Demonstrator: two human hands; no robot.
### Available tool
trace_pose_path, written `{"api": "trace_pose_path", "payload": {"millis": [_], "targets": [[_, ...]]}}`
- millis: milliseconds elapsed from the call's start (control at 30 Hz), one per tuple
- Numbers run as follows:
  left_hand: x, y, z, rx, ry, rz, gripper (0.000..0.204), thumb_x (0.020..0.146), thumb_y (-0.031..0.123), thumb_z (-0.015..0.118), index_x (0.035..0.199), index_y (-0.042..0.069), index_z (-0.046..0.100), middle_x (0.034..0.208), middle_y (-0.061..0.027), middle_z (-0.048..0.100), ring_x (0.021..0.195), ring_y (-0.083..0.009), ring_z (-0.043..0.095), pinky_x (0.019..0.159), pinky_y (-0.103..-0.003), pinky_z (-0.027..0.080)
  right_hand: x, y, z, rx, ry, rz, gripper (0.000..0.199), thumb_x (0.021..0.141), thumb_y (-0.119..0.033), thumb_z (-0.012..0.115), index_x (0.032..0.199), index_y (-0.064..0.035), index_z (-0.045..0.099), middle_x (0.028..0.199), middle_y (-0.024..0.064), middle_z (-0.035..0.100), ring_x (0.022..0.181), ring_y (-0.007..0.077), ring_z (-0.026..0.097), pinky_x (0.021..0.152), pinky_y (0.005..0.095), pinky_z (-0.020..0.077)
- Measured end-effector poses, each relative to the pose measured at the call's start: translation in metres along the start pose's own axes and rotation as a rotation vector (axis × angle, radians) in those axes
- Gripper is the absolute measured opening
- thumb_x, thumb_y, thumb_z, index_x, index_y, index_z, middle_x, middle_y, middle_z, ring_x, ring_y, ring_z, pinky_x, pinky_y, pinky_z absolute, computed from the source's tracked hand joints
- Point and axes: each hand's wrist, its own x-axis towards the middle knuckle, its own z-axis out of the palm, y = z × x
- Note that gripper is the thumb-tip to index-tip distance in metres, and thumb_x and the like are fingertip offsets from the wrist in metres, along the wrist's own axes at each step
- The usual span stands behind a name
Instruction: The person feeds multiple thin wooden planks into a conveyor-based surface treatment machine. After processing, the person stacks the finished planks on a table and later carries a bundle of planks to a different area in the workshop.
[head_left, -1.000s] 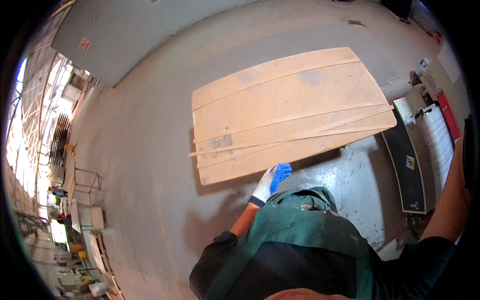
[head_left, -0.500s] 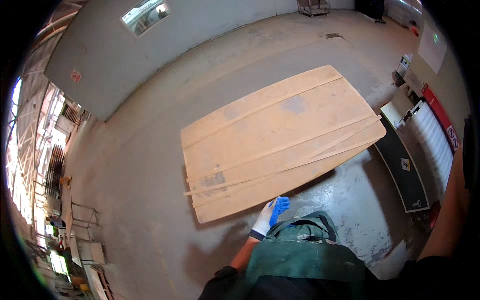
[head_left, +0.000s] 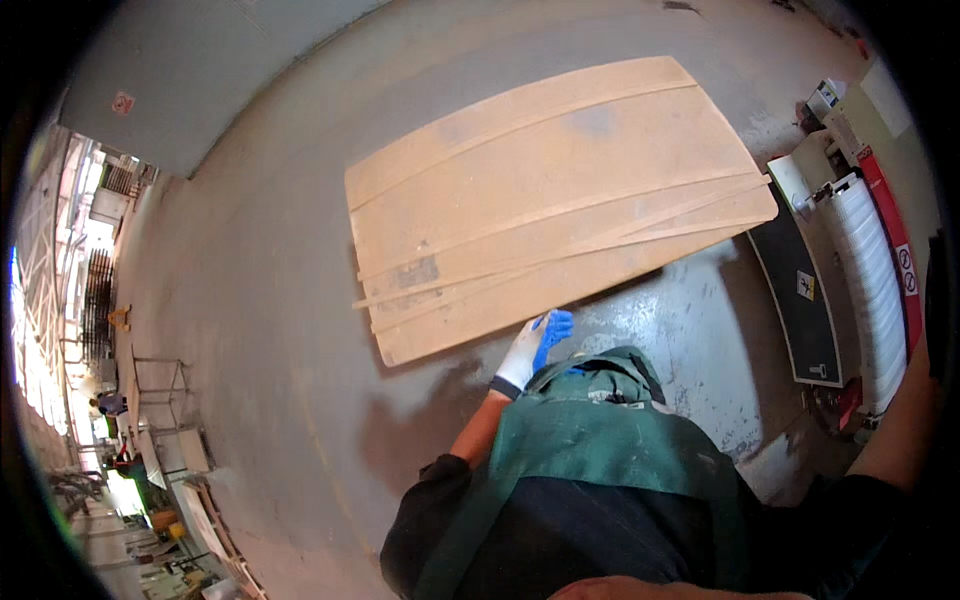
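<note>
Left hand (head_left: pixel 532 345) gloved, gripping plywood board (head_left: pixel 560 200) edge, right hand unseen, machine (head_left: pixel 850 250) alongside

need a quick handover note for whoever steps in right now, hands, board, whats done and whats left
Left hand, in a white and blue glove, grips the near long edge of the big wooden board.
Right hand: not in view; only the bare right forearm shows at the right edge.
The board is held over the concrete floor, casting a shadow on it; thin wood strips run along its face. A machine with a white roller bed stands right of it.
Done: board picked up and held.
Left: it is not yet set down anywhere.
</note>
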Motion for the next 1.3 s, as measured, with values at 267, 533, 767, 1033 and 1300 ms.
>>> {"api": "trace_pose_path", "payload": {"millis": [267, 533, 767, 1033, 1300], "targets": [[0.036, 0.001, -0.014, -0.027, -0.009, -0.082, 0.051, 0.101, 0.042, 0.049, 0.12, -0.004, 0.061, 0.114, -0.0126, 0.067, 0.104, -0.0216, 0.064, 0.096, -0.034, 0.047, -0.004, 0.015, 0.022, 0.021, -0.007, 0.043, 0.042, 0.095, -0.025, 0.045, 0.13, -0.0021, 0.048, 0.114, 0.0134, 0.056, 0.096, 0.0238, 0.054, 0.083, 0.0385, 0.0467], [0.039, -0.001, -0.018, 0.121, -0.002, -0.017, 0.053, 0.103, 0.042, 0.045, 0.125, -0.005, 0.056, 0.116, -0.0147, 0.064, 0.107, -0.0236, 0.061, 0.097, -0.037, 0.047, 0.017, 0.004, 0.037, 0.06, 0.01, 0.003, 0.039, 0.097, -0.025, 0.043, 0.128, -0.0024, 0.049, 0.116, 0.0129, 0.055, 0.099, 0.0244, 0.053, 0.085, 0.0392, 0.0458], [0.033, 0.009, 0.0, 0.039, -0.01, -0.062, 0.052, 0.102, 0.043, 0.048, 0.121, -0.003, 0.061, 0.111, -0.0119, 0.067, 0.1, -0.0194, 0.064, 0.092, -0.032, 0.049, 0.031, -0.026, 0.045, 0.092, 0.041, -0.058, 0.037, 0.098, -0.024, 0.041, 0.127, -0.0027, 0.049, 0.117, 0.0125, 0.055, 0.101, 0.0249, 0.052, 0.086, 0.0398, 0.0451], [0.022, 0.019, 0.008, 0.039, -0.038, -0.088, 0.053, 0.101, 0.045, 0.049, 0.119, -0.004, 0.061, 0.111, -0.0129, 0.066, 0.104, -0.0203, 0.062, 0.096, -0.033, 0.047, 0.033, -0.05, 0.035, 0.134, 0.089, -0.124, 0.035, 0.099, -0.023, 0.039, 0.126, -0.003, 0.05, 0.118, 0.012, 0.054, 0.103, 0.0254, 0.052, 0.088, 0.0404, 0.0443], [0.023, 0.012, 0.011, 0.088, -0.053, -0.065, 0.053, 0.101, 0.045, 0.048, 0.119, -0.003, 0.062, 0.108, -0.0121, 0.068, 0.097, -0.0183, 0.063, 0.093, -0.033, 0.048, 0.037, -0.179, -0.027, 0.214, 0.223, -0.486, 0.034, 0.101, -0.022, 0.036, 0.125, -0.0033, 0.05, 0.119, 0.0114, 0.053, 0.106, 0.026, 0.051, 0.09, 0.0411, 0.0434]]}}
